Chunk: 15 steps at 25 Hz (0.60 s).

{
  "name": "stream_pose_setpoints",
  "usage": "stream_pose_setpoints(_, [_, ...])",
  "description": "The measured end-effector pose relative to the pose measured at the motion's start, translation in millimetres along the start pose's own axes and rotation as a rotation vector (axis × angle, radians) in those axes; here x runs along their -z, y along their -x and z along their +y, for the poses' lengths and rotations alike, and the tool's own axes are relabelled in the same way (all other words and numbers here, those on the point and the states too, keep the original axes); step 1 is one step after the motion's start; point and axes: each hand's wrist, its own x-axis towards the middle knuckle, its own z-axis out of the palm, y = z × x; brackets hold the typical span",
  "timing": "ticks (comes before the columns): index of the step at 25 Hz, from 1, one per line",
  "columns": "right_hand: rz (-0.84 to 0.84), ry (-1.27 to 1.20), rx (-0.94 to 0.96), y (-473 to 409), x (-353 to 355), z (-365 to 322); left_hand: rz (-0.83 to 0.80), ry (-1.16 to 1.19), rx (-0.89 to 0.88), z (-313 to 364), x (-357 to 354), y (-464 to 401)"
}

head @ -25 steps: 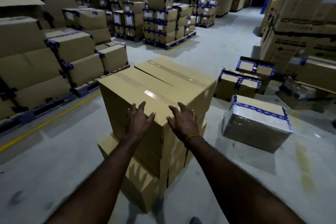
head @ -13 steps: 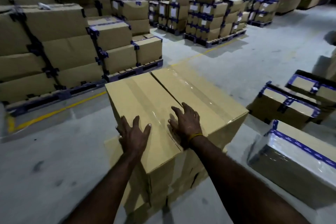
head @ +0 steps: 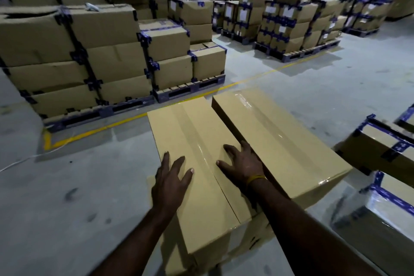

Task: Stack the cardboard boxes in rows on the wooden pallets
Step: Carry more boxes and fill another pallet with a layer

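Two plain tan cardboard boxes lie side by side on top of a low stack in front of me. My left hand (head: 172,177) rests flat, fingers spread, on the top of the left box (head: 190,132). My right hand (head: 243,163) lies spread on the same box, its outer edge against the side wall of the right box (head: 282,139), which stands slightly higher. Lower boxes of the stack (head: 257,237) show under my right forearm. A loaded wooden pallet (head: 190,89) stands beyond, its boxes in stepped rows.
A yellow floor line (head: 107,126) runs between the stack and the pallets. Loose boxes with blue tape (head: 378,148) and a plastic-wrapped box (head: 394,210) sit on the floor to the right. More loaded pallets (head: 298,51) stand further back. Grey concrete floor lies to the left.
My view has swung left and closer to the loaded pallets. Both hands have stayed flat on the left box, and a step now shows between the two top boxes.
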Motion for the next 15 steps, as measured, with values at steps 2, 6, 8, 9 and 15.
stream_pose_setpoints(2, [-0.017, -0.016, -0.03, -2.1, 1.8, -0.8, 0.037, 0.005, 0.022, 1.1, 0.2, 0.6])
stream_pose_setpoints(6, [0.023, -0.034, -0.006, 6.8, 0.7, 3.6, 0.107, 0.117, 0.027, 7.8, -8.3, 5.6])
stream_pose_setpoints(8, [0.016, -0.035, 0.016, 10.6, 1.8, 6.6, 0.106, 0.128, 0.034, 10.1, -10.2, 5.8])
stream_pose_setpoints(9, [0.002, -0.03, 0.029, 11.1, 3.0, 7.5, 0.097, 0.109, 0.055, 12.2, -9.7, 5.6])
stream_pose_setpoints(15, [-0.069, 0.048, 0.168, 13.0, 4.6, 6.6, 0.076, -0.043, 0.168, 27.4, -4.8, 17.1])
